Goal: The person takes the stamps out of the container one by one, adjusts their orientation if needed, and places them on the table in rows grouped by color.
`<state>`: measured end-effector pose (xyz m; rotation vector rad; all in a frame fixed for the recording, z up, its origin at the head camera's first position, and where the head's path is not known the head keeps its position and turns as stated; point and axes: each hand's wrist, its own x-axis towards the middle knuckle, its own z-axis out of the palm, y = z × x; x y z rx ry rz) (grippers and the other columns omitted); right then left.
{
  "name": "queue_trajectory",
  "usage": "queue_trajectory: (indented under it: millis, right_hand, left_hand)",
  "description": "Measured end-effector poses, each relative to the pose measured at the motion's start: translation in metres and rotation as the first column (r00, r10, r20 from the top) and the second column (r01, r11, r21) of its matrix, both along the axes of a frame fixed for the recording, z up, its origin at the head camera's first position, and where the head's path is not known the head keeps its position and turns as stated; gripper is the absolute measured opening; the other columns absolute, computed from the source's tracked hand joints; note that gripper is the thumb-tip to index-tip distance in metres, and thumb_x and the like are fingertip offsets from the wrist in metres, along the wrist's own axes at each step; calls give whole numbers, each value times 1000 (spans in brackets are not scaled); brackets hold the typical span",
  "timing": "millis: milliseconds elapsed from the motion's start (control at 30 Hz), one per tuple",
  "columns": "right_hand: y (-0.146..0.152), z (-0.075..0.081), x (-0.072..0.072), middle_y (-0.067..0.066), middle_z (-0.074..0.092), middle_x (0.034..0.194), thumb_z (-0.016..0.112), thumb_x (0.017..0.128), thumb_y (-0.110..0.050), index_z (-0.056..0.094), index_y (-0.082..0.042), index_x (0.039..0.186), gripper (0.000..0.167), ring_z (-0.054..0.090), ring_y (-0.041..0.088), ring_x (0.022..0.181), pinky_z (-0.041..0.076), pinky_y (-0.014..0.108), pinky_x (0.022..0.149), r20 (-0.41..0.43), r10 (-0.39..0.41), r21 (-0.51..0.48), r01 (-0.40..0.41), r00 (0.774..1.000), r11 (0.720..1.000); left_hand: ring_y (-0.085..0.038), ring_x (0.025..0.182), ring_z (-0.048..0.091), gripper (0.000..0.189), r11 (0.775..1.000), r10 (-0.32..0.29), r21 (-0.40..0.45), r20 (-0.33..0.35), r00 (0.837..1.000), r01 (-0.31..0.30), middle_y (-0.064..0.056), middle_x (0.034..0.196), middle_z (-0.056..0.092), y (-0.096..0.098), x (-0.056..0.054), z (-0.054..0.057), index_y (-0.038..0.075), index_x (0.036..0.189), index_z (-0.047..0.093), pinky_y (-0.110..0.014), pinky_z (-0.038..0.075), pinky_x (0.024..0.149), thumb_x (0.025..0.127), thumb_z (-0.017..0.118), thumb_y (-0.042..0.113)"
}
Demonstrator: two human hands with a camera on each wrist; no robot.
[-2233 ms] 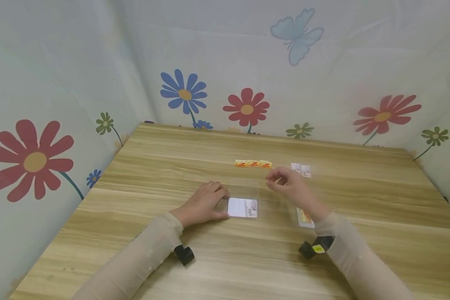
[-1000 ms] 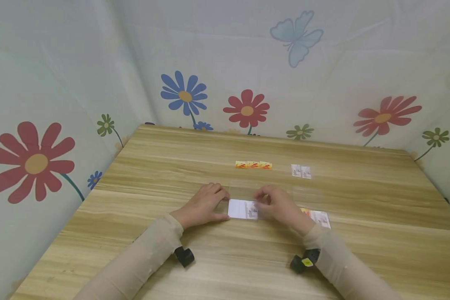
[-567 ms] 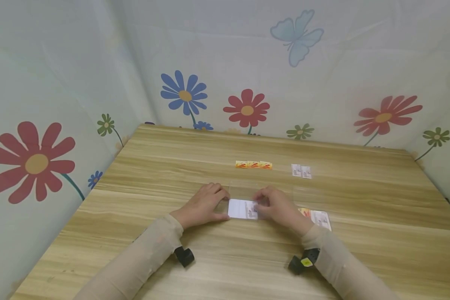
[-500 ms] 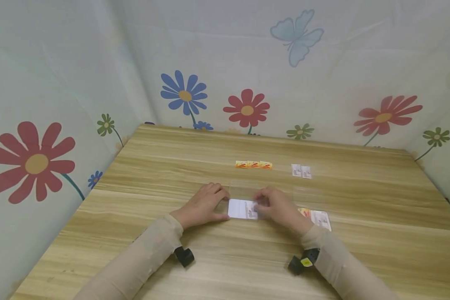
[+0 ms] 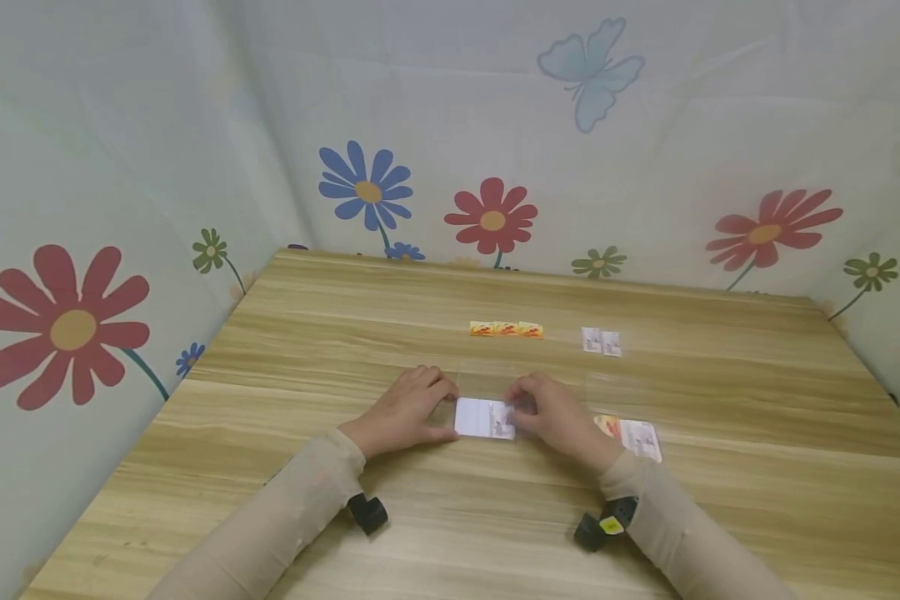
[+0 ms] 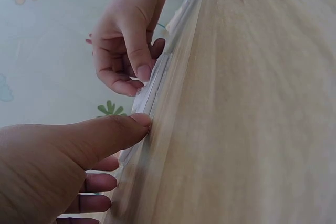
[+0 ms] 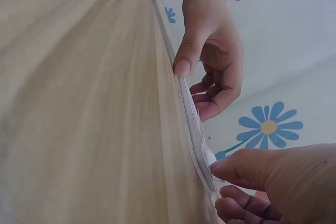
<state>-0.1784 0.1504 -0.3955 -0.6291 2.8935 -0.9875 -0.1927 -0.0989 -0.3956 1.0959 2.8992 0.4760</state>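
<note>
A shallow clear plastic case (image 5: 474,418) lies on the wooden table, its transparent lid (image 5: 487,380) folded back. White pieces fill its left part, and a small printed slip (image 5: 500,423) lies at its right end. My left hand (image 5: 407,408) grips the case's left edge, thumb at the near corner and fingers at the far one. My right hand (image 5: 558,414) has its thumb and curled fingers at the right end, pinching at the printed slip; its fingertips partly cover it. In the right wrist view, the case (image 7: 195,132) appears edge-on between both hands.
Three yellow-red slips (image 5: 506,329) lie in a row farther back. Two white printed slips (image 5: 602,342) lie to their right. A second clear case with yellow and white slips (image 5: 640,439) sits beside my right wrist, partly hidden by it. A flowered curtain (image 5: 420,100) stands behind the table.
My right hand has come down and left from above the table to the case's right end, uncovering more of the second case. In the last half second it barely moves; my left hand stays put.
</note>
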Motion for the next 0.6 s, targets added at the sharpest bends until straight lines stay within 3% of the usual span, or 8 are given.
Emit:
queue_trajectory:
  millis: [600]
  right_hand:
    - [1, -1, 1, -1, 58, 84, 73, 81, -13, 62, -14, 90, 14, 50, 10, 74, 42, 21, 65, -24, 20, -22, -21, 1000, 1000]
  left_hand:
    - [-21, 107, 52, 49, 1000, 14, 13, 11, 1000, -14, -3, 112, 58, 1, 1, 0, 11, 114, 62, -41, 40, 103, 78, 77, 41]
